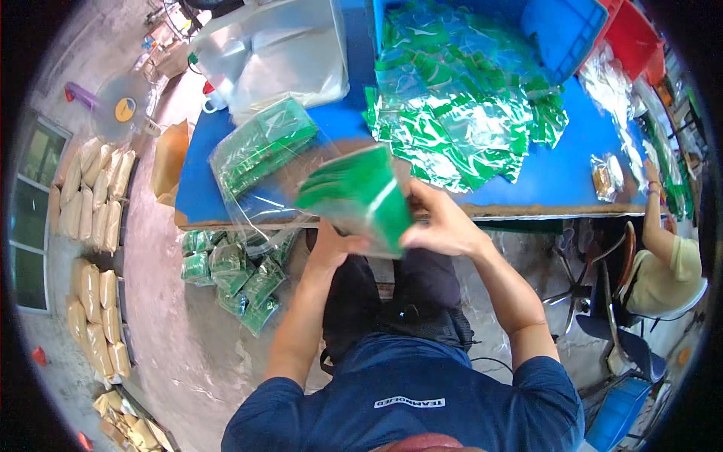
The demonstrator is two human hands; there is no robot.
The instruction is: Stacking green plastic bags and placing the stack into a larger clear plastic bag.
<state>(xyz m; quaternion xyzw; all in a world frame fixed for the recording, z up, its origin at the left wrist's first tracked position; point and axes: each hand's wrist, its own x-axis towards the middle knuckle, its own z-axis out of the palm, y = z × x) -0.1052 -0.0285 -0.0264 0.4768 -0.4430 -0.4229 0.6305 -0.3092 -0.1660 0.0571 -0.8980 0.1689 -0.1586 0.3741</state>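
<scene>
Between my two hands is a stack of green-and-clear plastic packets, tilted in front of the table edge and smeared by motion. My left hand grips its lower left side, its fingers mostly hidden behind the stack. On the right side my right hand closes on it with thumb and fingers. Just left of the stack, a clear plastic bag partly filled with similar green packets lies on the blue table, its loose end hanging over the front edge. A large heap of loose green packets spreads across the table.
A bin of clear bags stands at the back left. A blue crate tips behind the heap. Filled green bags lie on the floor. At right a co-worker sits by a chair. Brown packages line the left.
</scene>
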